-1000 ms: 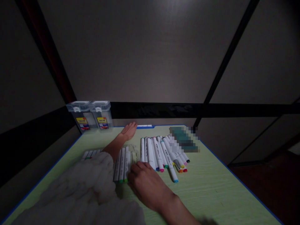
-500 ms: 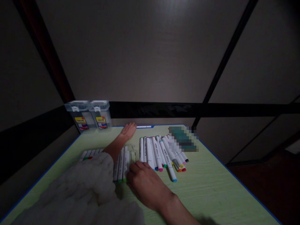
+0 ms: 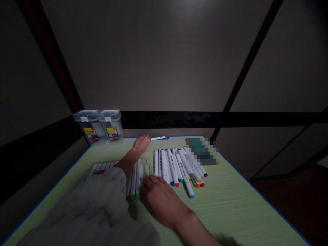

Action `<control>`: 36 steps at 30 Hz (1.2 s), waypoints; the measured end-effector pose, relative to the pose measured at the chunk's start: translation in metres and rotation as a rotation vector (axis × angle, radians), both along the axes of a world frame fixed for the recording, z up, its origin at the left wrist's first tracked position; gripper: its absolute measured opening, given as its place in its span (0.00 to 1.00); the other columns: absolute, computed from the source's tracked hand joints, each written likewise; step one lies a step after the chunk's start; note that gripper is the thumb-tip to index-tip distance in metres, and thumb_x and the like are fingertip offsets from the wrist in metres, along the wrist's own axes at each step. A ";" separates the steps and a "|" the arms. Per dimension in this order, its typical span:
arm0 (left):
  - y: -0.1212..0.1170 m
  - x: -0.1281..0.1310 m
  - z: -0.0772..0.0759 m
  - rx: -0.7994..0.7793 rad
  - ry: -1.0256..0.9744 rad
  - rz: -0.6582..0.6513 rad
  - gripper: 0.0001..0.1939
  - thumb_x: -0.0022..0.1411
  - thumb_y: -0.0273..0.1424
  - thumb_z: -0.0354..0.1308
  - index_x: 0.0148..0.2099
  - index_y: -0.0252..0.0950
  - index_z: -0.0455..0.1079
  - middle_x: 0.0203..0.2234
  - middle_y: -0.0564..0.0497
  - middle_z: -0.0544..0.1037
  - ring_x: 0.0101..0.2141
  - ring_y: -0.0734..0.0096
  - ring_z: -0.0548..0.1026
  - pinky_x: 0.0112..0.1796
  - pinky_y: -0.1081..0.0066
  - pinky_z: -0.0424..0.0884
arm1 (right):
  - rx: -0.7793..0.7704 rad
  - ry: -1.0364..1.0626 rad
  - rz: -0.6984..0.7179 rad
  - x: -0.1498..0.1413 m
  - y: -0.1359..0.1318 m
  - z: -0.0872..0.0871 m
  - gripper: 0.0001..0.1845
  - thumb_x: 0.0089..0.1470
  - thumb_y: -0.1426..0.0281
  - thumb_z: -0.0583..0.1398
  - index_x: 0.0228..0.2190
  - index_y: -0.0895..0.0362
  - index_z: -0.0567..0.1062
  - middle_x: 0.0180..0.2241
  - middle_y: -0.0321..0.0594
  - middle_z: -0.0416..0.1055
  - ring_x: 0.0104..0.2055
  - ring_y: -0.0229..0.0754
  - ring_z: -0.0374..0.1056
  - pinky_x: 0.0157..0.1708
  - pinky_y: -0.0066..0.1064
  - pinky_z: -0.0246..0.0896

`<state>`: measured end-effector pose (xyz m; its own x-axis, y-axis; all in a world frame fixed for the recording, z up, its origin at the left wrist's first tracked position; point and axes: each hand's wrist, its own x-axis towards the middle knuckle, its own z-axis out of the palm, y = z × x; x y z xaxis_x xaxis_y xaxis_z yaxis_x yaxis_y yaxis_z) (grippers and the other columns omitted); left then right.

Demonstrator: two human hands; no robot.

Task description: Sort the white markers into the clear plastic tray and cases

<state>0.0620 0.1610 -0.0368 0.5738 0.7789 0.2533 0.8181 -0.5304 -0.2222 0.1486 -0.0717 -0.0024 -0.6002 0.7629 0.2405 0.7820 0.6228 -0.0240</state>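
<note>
Two hands among markers on a green table.

Right hand [image 3: 160, 198], fingers curled and pressed together, rests its fingertips at the near end of a clear marker case [image 3: 147, 169]. Left hand [image 3: 141, 144], at 11 o'clock from it, lies flat, fingers together, touching a lone marker [image 3: 158, 138]. A marker row [image 3: 176, 167] lies at 1 o'clock; two storage boxes [image 3: 100, 125] stand at 10 o'clock.

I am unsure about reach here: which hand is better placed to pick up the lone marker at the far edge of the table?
Probably the left hand: it lies stretched out beside the lone marker. The right hand rests near the row of markers.
</note>
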 end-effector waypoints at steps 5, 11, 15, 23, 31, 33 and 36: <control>-0.006 0.000 0.006 0.023 -0.009 0.028 0.16 0.57 0.17 0.42 0.43 0.30 0.66 0.43 0.40 0.71 0.45 0.59 0.68 0.42 0.65 0.64 | -0.005 0.000 0.000 0.000 0.000 0.001 0.08 0.54 0.74 0.52 0.29 0.60 0.71 0.32 0.42 0.67 0.37 0.43 0.60 0.35 0.34 0.57; -0.024 -0.002 0.032 0.074 -0.043 0.074 0.18 0.56 0.16 0.39 0.44 0.29 0.65 0.42 0.38 0.70 0.44 0.58 0.69 0.39 0.65 0.66 | -0.016 0.008 0.008 0.001 0.000 0.001 0.07 0.54 0.74 0.52 0.30 0.60 0.71 0.33 0.42 0.67 0.37 0.44 0.60 0.36 0.35 0.56; -0.044 -0.003 0.051 0.071 -0.127 0.044 0.16 0.56 0.17 0.39 0.41 0.30 0.66 0.40 0.40 0.71 0.40 0.60 0.70 0.37 0.66 0.65 | -0.019 -0.004 0.005 0.001 0.000 0.001 0.08 0.54 0.73 0.52 0.31 0.60 0.71 0.33 0.43 0.67 0.38 0.44 0.60 0.36 0.35 0.56; -0.087 -0.029 0.069 -0.039 -0.514 -0.052 0.10 0.57 0.23 0.44 0.38 0.32 0.66 0.35 0.44 0.71 0.37 0.63 0.69 0.39 0.66 0.64 | -0.052 -0.019 0.011 0.001 0.000 0.002 0.09 0.55 0.73 0.51 0.32 0.60 0.71 0.34 0.43 0.67 0.39 0.44 0.60 0.36 0.34 0.55; -0.141 -0.054 0.048 -0.402 -1.106 0.028 0.06 0.50 0.27 0.49 0.33 0.33 0.65 0.23 0.53 0.70 0.26 0.72 0.69 0.29 0.72 0.66 | -0.063 0.014 0.005 0.001 0.000 0.001 0.09 0.55 0.73 0.51 0.32 0.60 0.71 0.34 0.43 0.67 0.39 0.44 0.60 0.37 0.35 0.55; -0.154 -0.055 0.039 -0.537 -1.200 0.024 0.06 0.49 0.28 0.50 0.32 0.33 0.64 0.22 0.54 0.69 0.26 0.73 0.70 0.28 0.73 0.66 | -0.060 0.011 0.001 0.001 0.000 0.000 0.09 0.54 0.73 0.51 0.32 0.60 0.71 0.34 0.43 0.67 0.39 0.44 0.60 0.38 0.34 0.55; -0.167 -0.056 0.027 -0.686 -1.319 -0.025 0.07 0.47 0.30 0.53 0.32 0.33 0.64 0.22 0.55 0.69 0.26 0.73 0.70 0.30 0.73 0.66 | -0.050 0.001 0.007 0.001 0.000 -0.001 0.08 0.54 0.73 0.51 0.32 0.60 0.71 0.34 0.43 0.67 0.39 0.44 0.60 0.38 0.35 0.56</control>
<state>0.0062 -0.0064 -0.0102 0.2428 0.9522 0.1856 0.2151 -0.2394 0.9468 0.1501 -0.0714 -0.0030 -0.6052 0.7698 0.2029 0.7776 0.6263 -0.0564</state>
